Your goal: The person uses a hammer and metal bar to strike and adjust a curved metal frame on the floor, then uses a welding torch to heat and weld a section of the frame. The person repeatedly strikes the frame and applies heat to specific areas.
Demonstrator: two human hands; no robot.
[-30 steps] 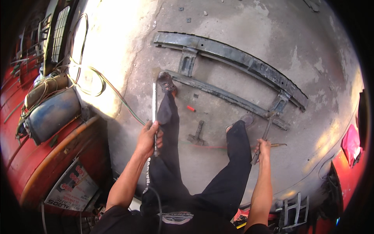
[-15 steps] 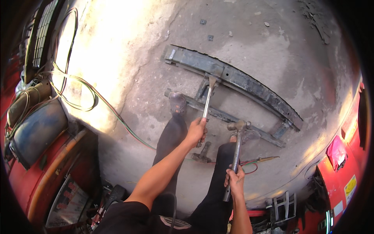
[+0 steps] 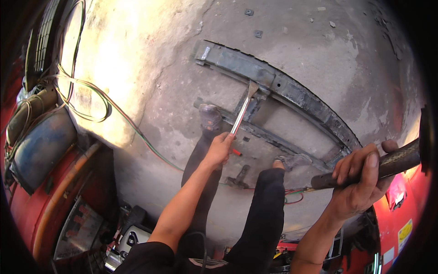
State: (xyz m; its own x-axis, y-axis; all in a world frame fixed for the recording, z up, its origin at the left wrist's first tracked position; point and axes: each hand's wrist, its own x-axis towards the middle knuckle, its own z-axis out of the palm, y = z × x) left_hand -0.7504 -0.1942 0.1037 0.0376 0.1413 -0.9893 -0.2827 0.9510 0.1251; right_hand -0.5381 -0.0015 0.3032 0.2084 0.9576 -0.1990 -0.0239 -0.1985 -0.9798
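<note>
I hold a long steel chisel [image 3: 242, 109] in my left hand [image 3: 220, 150]. Its flat blade rests at the junction between a curved grey metal beam [image 3: 301, 96] and a short bracket [image 3: 246, 107], which joins it to a straighter lower bar [image 3: 280, 139]. My right hand [image 3: 358, 182] is raised close to the camera at the right, fingers wrapped round the dark handle of a hammer [image 3: 401, 155]; its head is dark and cut off at the rim. My left shoe [image 3: 210, 118] is on the lower bar, and my right shoe [image 3: 294, 162] is beside it.
A second hammer [image 3: 239, 178] and a small red object [image 3: 236, 151] lie on the concrete floor. Hoses [image 3: 127, 121] run from cylinders [image 3: 41, 150] at the left. Red panels stand at both sides [image 3: 401, 228]. Small plates [image 3: 258, 34] lie beyond the beam.
The chisel has swung rightward from beside my left leg onto the bracket joint. My right hand has lifted the hammer from low by my right leg up toward the camera at the right.
</note>
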